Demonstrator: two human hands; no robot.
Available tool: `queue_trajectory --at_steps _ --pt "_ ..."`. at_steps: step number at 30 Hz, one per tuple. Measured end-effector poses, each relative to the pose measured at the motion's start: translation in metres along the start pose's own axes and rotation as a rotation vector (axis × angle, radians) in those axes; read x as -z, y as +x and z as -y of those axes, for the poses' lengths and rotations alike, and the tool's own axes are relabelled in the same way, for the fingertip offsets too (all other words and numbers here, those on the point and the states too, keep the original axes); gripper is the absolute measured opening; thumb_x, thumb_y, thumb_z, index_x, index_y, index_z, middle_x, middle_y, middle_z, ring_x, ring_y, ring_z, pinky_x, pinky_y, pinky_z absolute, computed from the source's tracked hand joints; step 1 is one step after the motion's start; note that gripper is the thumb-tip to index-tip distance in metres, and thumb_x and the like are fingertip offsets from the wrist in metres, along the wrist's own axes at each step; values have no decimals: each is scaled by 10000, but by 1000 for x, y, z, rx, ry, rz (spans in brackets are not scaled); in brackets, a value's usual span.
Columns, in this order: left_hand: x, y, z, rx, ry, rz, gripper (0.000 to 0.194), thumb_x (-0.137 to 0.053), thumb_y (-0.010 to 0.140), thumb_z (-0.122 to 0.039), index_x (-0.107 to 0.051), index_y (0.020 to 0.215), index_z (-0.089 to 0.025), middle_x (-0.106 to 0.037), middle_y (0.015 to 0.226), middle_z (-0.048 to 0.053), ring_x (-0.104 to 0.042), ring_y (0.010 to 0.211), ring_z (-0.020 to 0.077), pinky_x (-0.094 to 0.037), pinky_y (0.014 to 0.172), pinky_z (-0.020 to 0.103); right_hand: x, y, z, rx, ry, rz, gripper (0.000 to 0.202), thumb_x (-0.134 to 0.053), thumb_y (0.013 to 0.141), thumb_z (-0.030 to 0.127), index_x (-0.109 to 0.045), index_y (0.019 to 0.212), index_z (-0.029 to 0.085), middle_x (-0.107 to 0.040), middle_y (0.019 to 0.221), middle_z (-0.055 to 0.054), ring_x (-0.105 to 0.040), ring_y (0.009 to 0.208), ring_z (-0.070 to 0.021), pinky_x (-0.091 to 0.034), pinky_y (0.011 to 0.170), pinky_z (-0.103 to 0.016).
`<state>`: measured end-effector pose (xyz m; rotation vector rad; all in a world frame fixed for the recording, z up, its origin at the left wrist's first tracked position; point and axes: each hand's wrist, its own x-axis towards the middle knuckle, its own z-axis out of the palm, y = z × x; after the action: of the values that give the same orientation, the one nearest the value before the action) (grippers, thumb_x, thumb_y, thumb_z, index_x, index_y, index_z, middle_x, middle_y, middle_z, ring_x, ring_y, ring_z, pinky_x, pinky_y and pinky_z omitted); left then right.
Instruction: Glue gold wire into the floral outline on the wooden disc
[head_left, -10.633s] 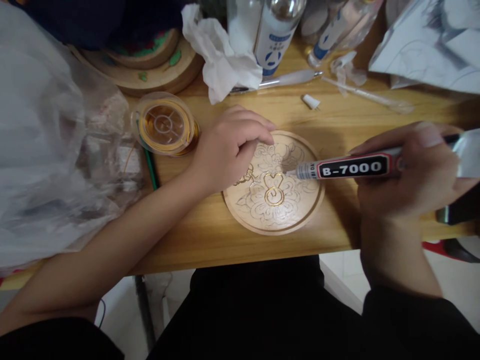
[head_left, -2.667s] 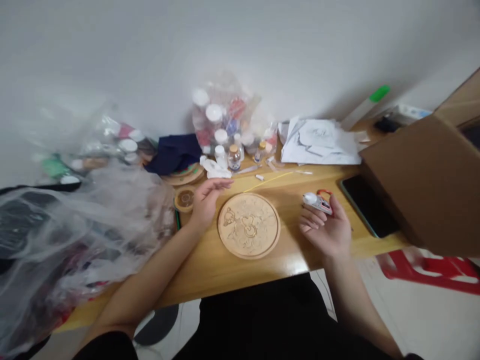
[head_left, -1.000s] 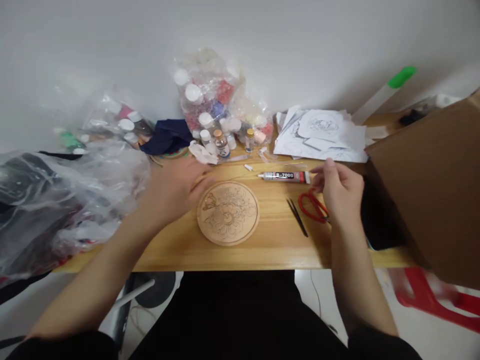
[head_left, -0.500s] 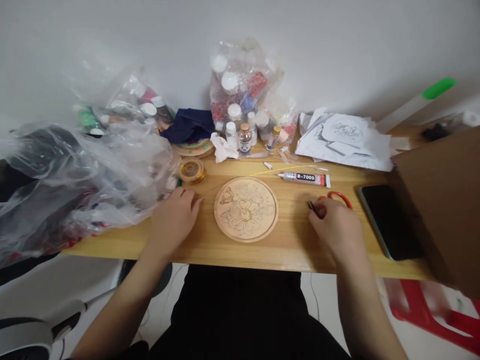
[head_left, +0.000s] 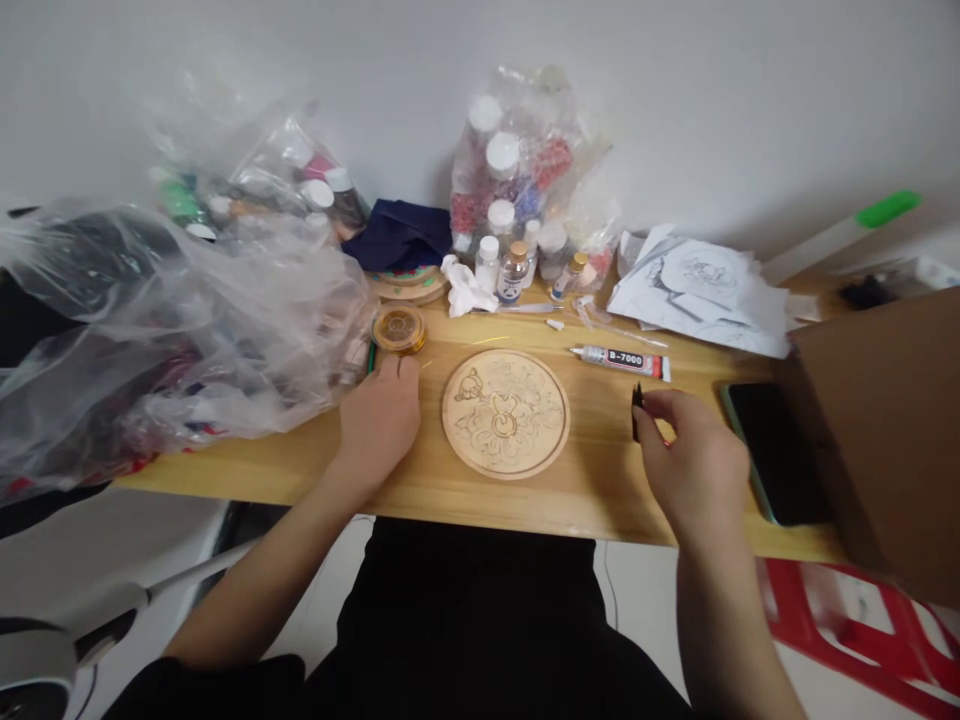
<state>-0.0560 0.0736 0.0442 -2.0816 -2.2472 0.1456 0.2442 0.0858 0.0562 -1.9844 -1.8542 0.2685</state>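
Note:
My left hand (head_left: 381,418) rests on the table with its fingers curled down at the near edge of a spool of gold wire (head_left: 400,330). Its fingertips are hidden, so what they grip cannot be made out. A thin length of gold wire (head_left: 491,340) shows behind a round wooden board (head_left: 506,414) with a flower design drawn on it; gold outlines mark its middle bloom. Right of the board, my right hand (head_left: 694,455) pinches black tweezers (head_left: 637,412), tips pointing away from me. Red-handled scissors lie mostly hidden beneath that hand.
A glue tube (head_left: 622,361) lies behind my right hand. A phone (head_left: 776,450) and a cardboard box (head_left: 885,430) stand to the right. Plastic bags (head_left: 247,320) crowd the left. Small bottles (head_left: 514,275) and printed papers (head_left: 697,285) line the back.
My left hand has moved right and closed in beside the spool. The gold wire behind the board now shows much less to the right. The tweezers have turned upright, and my right hand covers the scissors more.

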Motion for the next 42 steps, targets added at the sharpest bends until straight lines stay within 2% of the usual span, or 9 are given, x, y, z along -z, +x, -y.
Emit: queue_trajectory --at_steps 8,13,20,24,28,32,34,36,42 --pt "-2 -4 -7 -36 -133 -209 283 -346 975 -180 -590 832 -174 -649 820 110 -614 646 217 -292 482 304 -23 -3 6 122 -82 47 259 -467 833 267 -692 917 171 -715 879 -125 -648 786 -254 -468 677 -358" --pt "5 -7 -8 -84 -180 -281 313 -324 994 -215 -573 807 -184 -639 803 90 -574 620 189 -326 512 295 -32 1 13 165 -120 97 359 -494 864 292 -686 1109 113 -682 1015 -177 -617 913 -303 -480 810 -425" --pt "15 -17 -10 -180 -270 -477 302 -327 1011 -226 -569 832 -204 -631 770 59 -585 644 182 -418 559 296 -37 20 14 204 -71 192 226 -486 858 221 -699 922 177 -687 922 -122 -604 904 -273 -476 809 -403" --pt "22 -31 -8 -251 -360 -617 224 -399 984 -202 -559 829 -229 -654 757 40 -610 649 170 -469 566 292 -14 18 7 215 35 225 160 -516 874 263 -650 924 192 -704 921 -92 -648 875 -241 -513 771 -372" --pt "29 -50 -7 -341 -357 -602 200 -431 959 -155 -580 849 -230 -676 753 30 -625 642 162 -500 567 290 30 -3 5 316 317 326 148 -518 937 342 -588 975 217 -664 833 -43 -661 751 -173 -527 684 -300" --pt "21 -68 -9 -424 -371 -559 186 -451 948 -121 -593 869 -212 -691 772 26 -621 627 147 -492 556 270 55 -33 19 556 412 732 147 -467 976 238 -549 1096 254 -663 938 -27 -664 809 -124 -557 696 -229" --pt "14 -76 -10 -445 -366 -535 188 -457 930 -90 -596 865 -199 -685 757 23 -602 602 142 -465 540 266 56 -48 32 623 449 834 185 -485 972 212 -537 1141 268 -674 994 -15 -670 874 -110 -568 750 -206" --pt "8 -82 -12 -486 -351 -511 209 -454 912 -65 -608 855 -194 -682 748 22 -580 583 139 -438 530 268 50 -60 46 664 485 785 204 -533 961 224 -536 1161 267 -676 1010 -10 -670 906 -108 -569 779 -202" --pt "-1 -90 -19 -555 -358 -471 240 -443 913 -64 -648 869 -181 -663 729 13 -542 571 130 -385 522 269 20 -63 65 739 178 305 161 -546 964 265 -611 1069 162 -713 1011 -96 -701 858 -204 -578 697 -319"
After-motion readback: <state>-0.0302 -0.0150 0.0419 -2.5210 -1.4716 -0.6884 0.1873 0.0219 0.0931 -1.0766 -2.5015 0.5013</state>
